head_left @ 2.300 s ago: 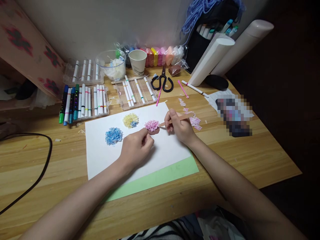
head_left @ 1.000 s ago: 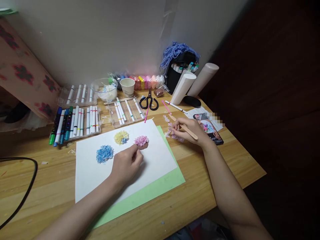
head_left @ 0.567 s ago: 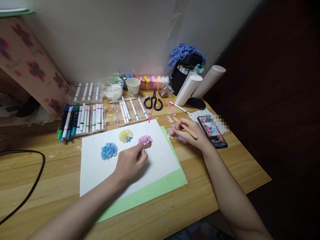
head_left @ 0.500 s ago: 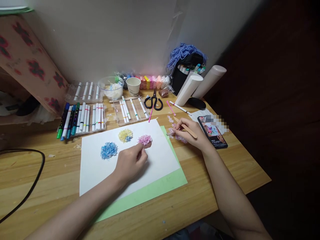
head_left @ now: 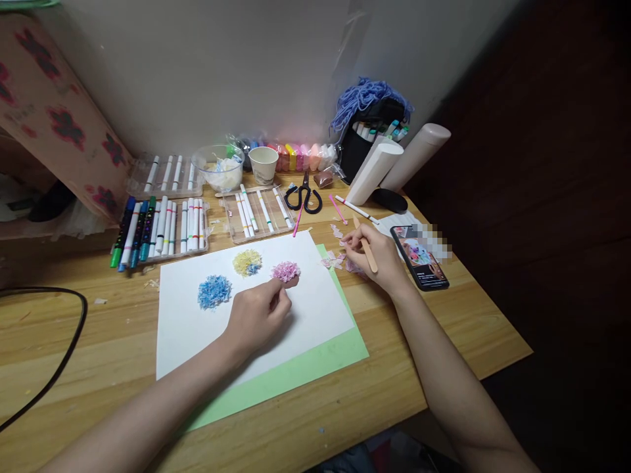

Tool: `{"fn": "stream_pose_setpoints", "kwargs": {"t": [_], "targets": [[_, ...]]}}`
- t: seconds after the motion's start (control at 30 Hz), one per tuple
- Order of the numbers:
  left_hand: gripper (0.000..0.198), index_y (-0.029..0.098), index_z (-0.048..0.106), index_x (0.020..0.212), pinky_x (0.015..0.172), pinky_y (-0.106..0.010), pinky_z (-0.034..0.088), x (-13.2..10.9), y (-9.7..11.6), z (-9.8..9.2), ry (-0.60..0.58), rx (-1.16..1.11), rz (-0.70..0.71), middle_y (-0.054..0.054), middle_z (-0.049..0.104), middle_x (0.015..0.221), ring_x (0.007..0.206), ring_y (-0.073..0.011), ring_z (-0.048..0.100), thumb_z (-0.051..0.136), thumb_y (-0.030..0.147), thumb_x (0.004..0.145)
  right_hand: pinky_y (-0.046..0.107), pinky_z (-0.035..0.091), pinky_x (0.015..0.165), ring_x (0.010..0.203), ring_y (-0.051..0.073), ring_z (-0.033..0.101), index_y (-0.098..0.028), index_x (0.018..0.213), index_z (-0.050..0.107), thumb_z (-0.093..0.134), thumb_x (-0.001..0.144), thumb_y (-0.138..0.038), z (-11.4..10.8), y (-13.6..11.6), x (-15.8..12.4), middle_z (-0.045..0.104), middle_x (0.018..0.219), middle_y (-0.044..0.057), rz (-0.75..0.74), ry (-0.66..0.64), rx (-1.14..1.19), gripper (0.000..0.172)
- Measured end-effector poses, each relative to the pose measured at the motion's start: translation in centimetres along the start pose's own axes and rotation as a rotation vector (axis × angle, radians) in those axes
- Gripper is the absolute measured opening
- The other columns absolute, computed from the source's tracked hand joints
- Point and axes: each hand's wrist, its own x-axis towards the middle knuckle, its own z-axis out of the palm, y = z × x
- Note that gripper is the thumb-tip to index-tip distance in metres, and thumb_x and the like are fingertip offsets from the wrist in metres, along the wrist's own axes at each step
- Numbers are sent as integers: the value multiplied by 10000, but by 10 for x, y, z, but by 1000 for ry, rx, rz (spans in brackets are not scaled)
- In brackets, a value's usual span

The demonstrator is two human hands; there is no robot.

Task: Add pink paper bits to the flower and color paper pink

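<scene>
Black scissors [head_left: 304, 197] beside marker tray [head_left: 259, 211], paper cup [head_left: 263, 164], clear bowl [head_left: 218, 167], phone [head_left: 420, 256], blue yarn [head_left: 369, 98], black cable [head_left: 44, 289] far left.

My right hand [head_left: 372, 256] is no longer at the pink paper tuft [head_left: 285, 270]. It now sits over the pink scraps [head_left: 335, 261] on the table [head_left: 444, 328], just off the right edge of the white sheet [head_left: 315, 309]. The wooden stick [head_left: 367, 253] in it, slanted off to the right half a second ago, now points almost straight away from me. My view sits higher and farther right than at the start.
</scene>
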Motion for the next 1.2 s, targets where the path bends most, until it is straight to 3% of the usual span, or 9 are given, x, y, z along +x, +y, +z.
{"fn": "stream_pose_setpoints", "kwargs": {"t": [0.13, 0.2, 0.37, 0.53, 0.67, 0.77, 0.83, 1.03, 1.2], "targets": [[290, 181, 609, 683, 519, -224, 295, 0, 0, 0, 4, -2, 4, 25, 499, 499, 463, -111, 422, 380, 261, 841, 306, 436, 686, 796, 199, 612, -219, 659, 394, 604, 771, -175, 1, -3, -3, 631, 815, 42, -205, -327, -27, 242], [289, 180, 621, 699, 520, -223, 297, 1, 0, 0, 2, -2, 5, 24, 502, 501, 465, -112, 425, 380, 258, 839, 305, 420, 674, 787, 200, 591, -220, 666, 383, 577, 789, -157, 4, -2, -4, 604, 785, 38, -276, -379, -85, 239], [286, 183, 629, 720, 531, -224, 308, 0, 0, 0, 2, 1, 5, 23, 513, 508, 473, -114, 434, 377, 252, 838, 313, 421, 685, 758, 196, 577, -222, 653, 373, 518, 763, -70, 11, 4, -3, 564, 729, 23, -291, -307, -89, 237], [291, 179, 604, 683, 520, -224, 298, 0, 0, 1, 10, 8, -4, 23, 507, 497, 467, -112, 428, 375, 260, 845, 305, 461, 692, 776, 183, 621, -219, 679, 395, 633, 758, -211, 10, -3, -3, 629, 807, 29, 2, -209, 244, 251], [277, 181, 646, 847, 517, -212, 306, -1, -1, 2, 51, -64, 17, 40, 521, 523, 467, -96, 426, 402, 300, 904, 283, 469, 664, 786, 174, 640, -211, 673, 392, 692, 739, -289, 18, -12, -7, 636, 792, 23, 115, -295, 527, 318], [256, 191, 622, 1058, 521, -202, 326, -1, -3, 2, 57, -152, 78, 60, 520, 536, 462, -83, 425, 462, 329, 915, 279, 462, 652, 743, 157, 630, -207, 669, 399, 702, 741, -282, 31, -17, -13, 650, 788, 24, 110, -410, 604, 321], [275, 179, 605, 1098, 518, -199, 333, -1, -3, 2, 33, -200, 120, 67, 505, 531, 463, -81, 420, 499, 342, 904, 282, 458, 669, 738, 150, 620, -205, 672, 409, 703, 745, -266, 39, -21, -18, 653, 795, 24, 93, -466, 615, 308], [198, 186, 638, 957, 520, -198, 310, 0, -5, 1, -2, -289, 102, 79, 442, 519, 473, -76, 388, 496, 314, 905, 288, 447, 699, 751, 154, 607, -207, 680, 413, 695, 753, -267, 53, -30, -26, 642, 784, 13, 109, -478, 663, 298], [188, 177, 648, 857, 517, -207, 284, -3, -7, 0, 84, -356, -87, 86, 352, 503, 479, -81, 353, 549, 336, 870, 277, 424, 684, 758, 155, 592, -205, 734, 455, 647, 807, -351, 53, -31, -27, 641, 827, 19, 144, -381, 620, 252]]}}
